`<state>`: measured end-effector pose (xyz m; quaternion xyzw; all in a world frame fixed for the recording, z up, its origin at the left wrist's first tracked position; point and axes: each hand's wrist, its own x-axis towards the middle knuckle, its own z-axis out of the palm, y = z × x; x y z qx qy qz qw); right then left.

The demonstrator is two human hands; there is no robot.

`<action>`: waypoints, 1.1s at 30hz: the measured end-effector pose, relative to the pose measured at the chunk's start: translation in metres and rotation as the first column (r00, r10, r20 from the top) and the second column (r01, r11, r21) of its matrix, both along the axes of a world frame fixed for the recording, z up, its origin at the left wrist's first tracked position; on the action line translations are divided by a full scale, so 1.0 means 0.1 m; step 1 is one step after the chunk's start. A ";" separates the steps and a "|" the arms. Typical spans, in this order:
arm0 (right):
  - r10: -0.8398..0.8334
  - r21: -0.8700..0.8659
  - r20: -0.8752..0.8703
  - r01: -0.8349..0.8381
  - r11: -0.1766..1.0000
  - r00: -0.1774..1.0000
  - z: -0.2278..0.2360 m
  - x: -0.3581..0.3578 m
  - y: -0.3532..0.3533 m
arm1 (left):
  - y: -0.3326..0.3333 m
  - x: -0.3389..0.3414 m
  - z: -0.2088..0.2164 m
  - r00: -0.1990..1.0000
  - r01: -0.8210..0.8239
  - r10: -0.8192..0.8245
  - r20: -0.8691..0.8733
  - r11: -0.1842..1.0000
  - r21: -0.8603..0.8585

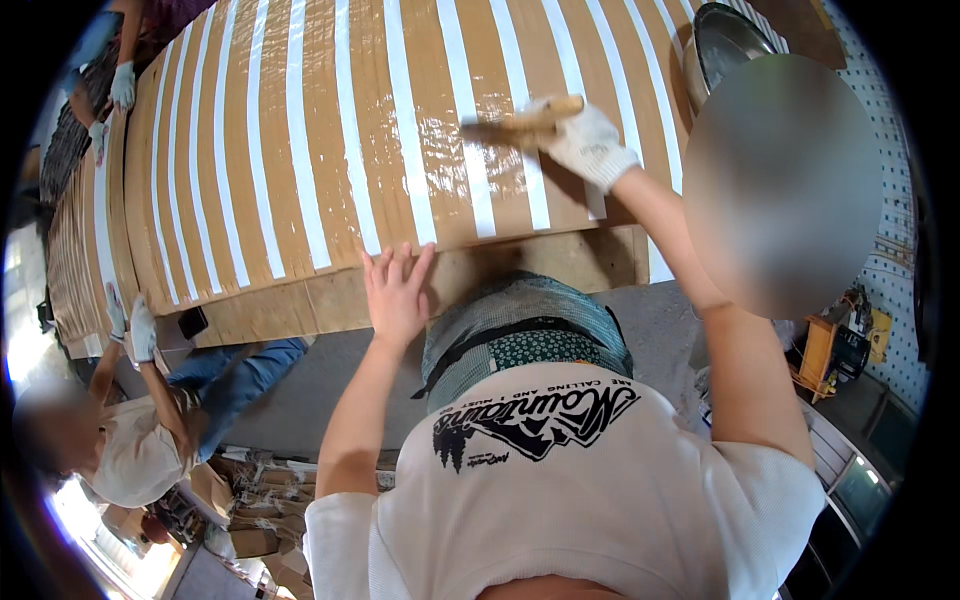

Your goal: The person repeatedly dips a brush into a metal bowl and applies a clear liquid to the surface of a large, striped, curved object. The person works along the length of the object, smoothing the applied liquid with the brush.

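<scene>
two hands [395, 290] at board edge [520, 262]

Bright, even daylight fills the scene; a blown-out white patch burns at the lower left edge; wet glare shines on the brown sheet [380, 120] near the brush [525, 122]; soft shadows fall under the tabletop [560, 258]; fisheye bending curves the stripes, and a black vignette rings the blurred rim

board [300, 130]: brown cardboard, matt, crossed by smooth white strips; wet, glossy patch near the brush
brush [520, 122]: pale wooden handle
right hand [590, 145]: white knitted cloth glove
left hand [397, 290]: bare
table [540, 262]: rough, unfinished wood along its near edge
bowl [725, 40]: shiny metal
</scene>
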<state>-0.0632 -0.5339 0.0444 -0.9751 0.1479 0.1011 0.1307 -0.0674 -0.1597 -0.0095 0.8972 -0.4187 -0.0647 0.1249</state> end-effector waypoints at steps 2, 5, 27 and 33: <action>0.049 0.048 0.548 -0.090 0.995 0.835 -0.15 -0.12 -0.02 | 0.00 -0.01 -0.02 1.000 0.003 -0.003 0.008 1.000 -0.030; 0.227 -0.132 0.545 -0.185 0.974 0.807 -0.36 -0.60 0.29 | 0.02 -0.04 -0.02 1.000 -0.003 0.004 0.021 1.000 -0.018; -0.099 0.126 -0.044 0.104 0.987 0.994 0.36 -0.10 -0.08 | -0.11 0.01 0.14 1.000 0.027 -0.027 -0.003 0.988 0.151; -0.194 0.095 0.203 0.178 0.979 0.960 0.17 1.39 -0.99 | -0.16 0.11 0.10 0.999 0.030 -0.025 -0.031 0.987 0.159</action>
